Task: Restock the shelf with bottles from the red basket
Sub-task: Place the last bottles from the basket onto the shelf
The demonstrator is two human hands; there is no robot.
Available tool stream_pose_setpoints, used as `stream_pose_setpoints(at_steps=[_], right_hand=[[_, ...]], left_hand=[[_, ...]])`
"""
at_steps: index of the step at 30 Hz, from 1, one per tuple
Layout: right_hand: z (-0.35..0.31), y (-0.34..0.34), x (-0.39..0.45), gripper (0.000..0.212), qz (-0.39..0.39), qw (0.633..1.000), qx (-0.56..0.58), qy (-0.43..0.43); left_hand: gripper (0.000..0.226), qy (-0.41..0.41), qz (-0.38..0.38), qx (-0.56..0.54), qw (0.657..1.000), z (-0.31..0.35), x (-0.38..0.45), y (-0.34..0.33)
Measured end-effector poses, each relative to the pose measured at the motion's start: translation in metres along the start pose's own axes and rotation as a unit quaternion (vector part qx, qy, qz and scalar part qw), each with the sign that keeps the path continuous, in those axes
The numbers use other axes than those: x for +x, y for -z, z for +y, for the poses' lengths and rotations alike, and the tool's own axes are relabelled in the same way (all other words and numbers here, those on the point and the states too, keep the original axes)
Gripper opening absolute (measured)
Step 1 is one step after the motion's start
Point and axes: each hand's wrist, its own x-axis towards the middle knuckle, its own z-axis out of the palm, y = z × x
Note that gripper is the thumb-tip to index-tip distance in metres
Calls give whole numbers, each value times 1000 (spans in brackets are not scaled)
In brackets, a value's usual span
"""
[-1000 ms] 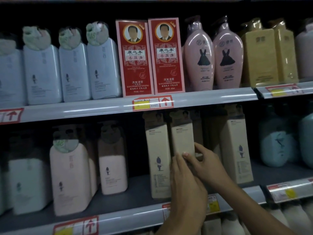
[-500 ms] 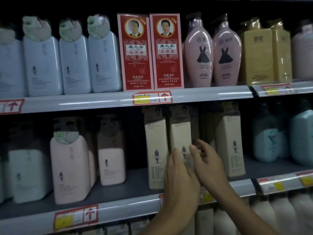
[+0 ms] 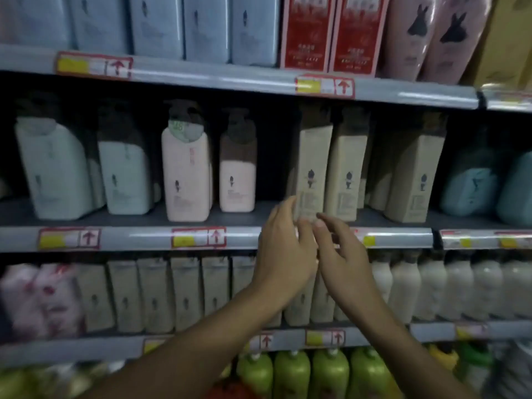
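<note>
With both the left hand [image 3: 283, 251] and right hand [image 3: 342, 254] spread loosely, holding nothing, just before the beige bottle [image 3: 312, 171] standing at the shelf edge [image 3: 403, 239], a stray fingertip could tip it onto its neighbour [image 3: 347, 171].

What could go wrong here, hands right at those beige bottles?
1. The beige bottle by the left hand stands at the shelf edge and appears slightly tilted; a brush from either hand might tip it off.
2. It stands close beside the next beige bottle, so a knock could topple both.
3. The frame is blurred, so the right hand may be touching it; I cannot tell.
</note>
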Motion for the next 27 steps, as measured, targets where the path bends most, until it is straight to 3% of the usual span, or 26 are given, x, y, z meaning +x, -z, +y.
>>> stream_pose_setpoints(at_steps=[5,8,11,14,18,20,24,27], right_hand=[[-2,-59,-96,38,-150,988,11,-29],[26,-99,-160,43,-248,967,-13,-48],[69,-133,-214,33,-314,945,-74,-48],[116,-163,-254,37,-443,883,-149,-39],[154,-200,-283,43,-586,771,-249,14],[175,-215,-297,45,-633,713,-302,26],[227,-236,-309,64,-679,636,-364,-41],[266,-243,-304,86,-678,620,-374,-125]], left_hand=[[45,18,-61,38,997,-79,-85,75],[47,62,-107,69,990,-139,-152,112],[47,109,-162,112,974,-198,-218,140],[52,165,-271,170,933,-254,-271,159],[63,219,-487,280,798,-292,-305,162],[64,242,-514,304,765,-300,-312,162],[68,263,-543,334,725,-317,-331,168],[79,280,-552,324,715,-328,-342,180]])
